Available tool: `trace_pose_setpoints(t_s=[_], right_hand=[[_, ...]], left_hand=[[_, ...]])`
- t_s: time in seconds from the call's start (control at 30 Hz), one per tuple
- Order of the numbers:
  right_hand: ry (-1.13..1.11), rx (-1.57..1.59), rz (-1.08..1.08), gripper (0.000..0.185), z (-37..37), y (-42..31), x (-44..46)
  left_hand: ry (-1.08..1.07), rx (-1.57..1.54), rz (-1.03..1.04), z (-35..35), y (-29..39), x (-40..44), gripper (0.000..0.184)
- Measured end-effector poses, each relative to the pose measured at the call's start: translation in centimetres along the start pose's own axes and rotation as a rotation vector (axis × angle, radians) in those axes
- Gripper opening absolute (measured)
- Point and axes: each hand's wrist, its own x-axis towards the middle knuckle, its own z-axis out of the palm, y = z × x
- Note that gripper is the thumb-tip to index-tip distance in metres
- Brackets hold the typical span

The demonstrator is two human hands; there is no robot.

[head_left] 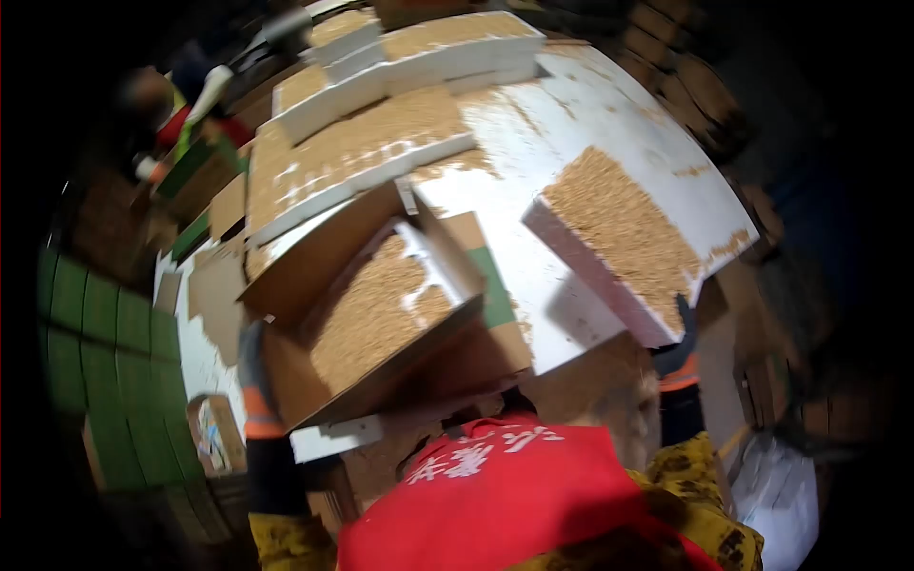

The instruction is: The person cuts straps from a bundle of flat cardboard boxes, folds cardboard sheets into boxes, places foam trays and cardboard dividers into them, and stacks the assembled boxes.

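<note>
My left hand point(255, 371), in a dark glove with an orange cuff, lies against the left outer side of an open cardboard box point(328, 257). Inside the box is a white tray filled with tan shavings point(371, 309). At the right, my right hand point(679, 347), gloved the same way, is at the near corner of a white foam block topped with tan shavings point(619, 228). Its fingers reach up along the block's edge. The fingers of my left hand are mostly hidden by the box side.
More shaving-covered white blocks point(362, 152) stand at the back left of the white table point(581, 105). Green boxes point(114, 324) are stacked at the left. A co-worker point(181, 114) is at the upper left beside another box. A plastic bag point(776, 485) lies lower right.
</note>
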Motion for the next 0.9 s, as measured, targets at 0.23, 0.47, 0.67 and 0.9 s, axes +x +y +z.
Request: trace_pose_setpoints(t_s=[0.23,0.47,0.67,0.9], right_hand=[[-0.792,-0.366,-0.236,0.038,13.5,-3.8,-0.4],[-1.170,-1.032,-0.535,0.032,29.1,0.8,-2.9],[-1.237,-1.062,-0.112,0.054,34.5,3.1,-3.4],[-1.320,-1.952,-0.095,0.057,36.2,7.4,-4.1]], left_hand=[[0.199,-0.656,-0.307,0.8,8.5,-0.6,0.050],[0.226,-0.892,-0.333,0.3,7.6,-0.4,0.055],[0.265,-0.628,-0.381,1.7,6.9,-0.5,0.054],[0.301,-0.624,-0.194,2.8,4.8,-0.1,0.059]])
